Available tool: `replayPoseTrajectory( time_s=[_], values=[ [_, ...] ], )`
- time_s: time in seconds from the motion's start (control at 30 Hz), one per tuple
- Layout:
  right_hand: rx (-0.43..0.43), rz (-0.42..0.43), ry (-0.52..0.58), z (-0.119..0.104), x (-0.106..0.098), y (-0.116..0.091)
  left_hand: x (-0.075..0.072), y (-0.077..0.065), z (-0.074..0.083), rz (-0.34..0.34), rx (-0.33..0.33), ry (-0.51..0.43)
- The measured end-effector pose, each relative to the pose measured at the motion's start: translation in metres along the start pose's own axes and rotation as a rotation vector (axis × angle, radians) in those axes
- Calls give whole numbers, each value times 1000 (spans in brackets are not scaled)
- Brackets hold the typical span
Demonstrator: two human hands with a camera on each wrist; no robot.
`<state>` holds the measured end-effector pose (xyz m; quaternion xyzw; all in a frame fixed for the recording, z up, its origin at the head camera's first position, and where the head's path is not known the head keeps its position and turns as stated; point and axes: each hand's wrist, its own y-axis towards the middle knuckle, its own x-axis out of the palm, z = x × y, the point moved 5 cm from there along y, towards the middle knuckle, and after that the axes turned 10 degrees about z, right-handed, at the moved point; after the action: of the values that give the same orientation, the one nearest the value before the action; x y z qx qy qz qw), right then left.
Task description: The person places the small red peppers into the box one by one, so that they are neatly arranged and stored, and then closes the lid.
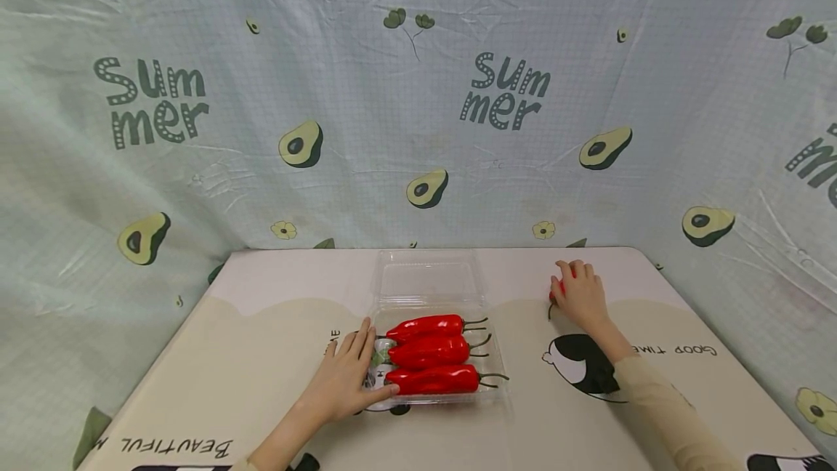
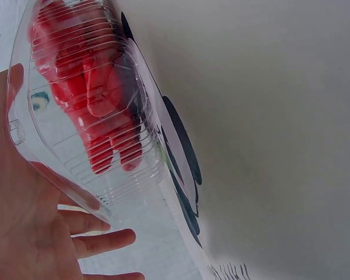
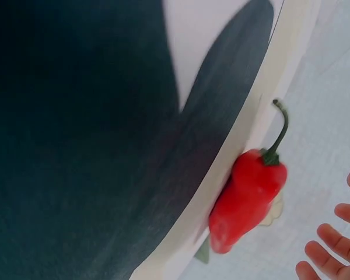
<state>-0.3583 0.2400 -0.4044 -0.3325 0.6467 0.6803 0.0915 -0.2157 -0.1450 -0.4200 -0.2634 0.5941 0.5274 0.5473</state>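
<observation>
A clear plastic clamshell box lies on the table with its lid folded back. Side by side in it are a back red pepper, a middle red pepper and a front red pepper, green stems to the right. My left hand rests against the box's left end, fingers straight and thumb spread along the near corner. Over at the right, my right hand is over another red pepper. In the right wrist view its fingers are parted and apart from that pepper.
The pale tabletop carries printed lettering and dark cartoon shapes. Behind it and along the sides hangs a light curtain with avocado prints. A small black object shows by the left forearm at the near edge.
</observation>
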Motion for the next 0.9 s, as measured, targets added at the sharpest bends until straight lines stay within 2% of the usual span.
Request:
replayPoseTrajectory(
  time_s=[0.33, 0.9],
  values=[
    [114, -156, -92, 22, 13, 2, 1, 0, 0, -6, -1, 0],
    [245, -445, -184, 35, 32, 3, -1, 1, 0, -4, 2, 10]
  ],
)
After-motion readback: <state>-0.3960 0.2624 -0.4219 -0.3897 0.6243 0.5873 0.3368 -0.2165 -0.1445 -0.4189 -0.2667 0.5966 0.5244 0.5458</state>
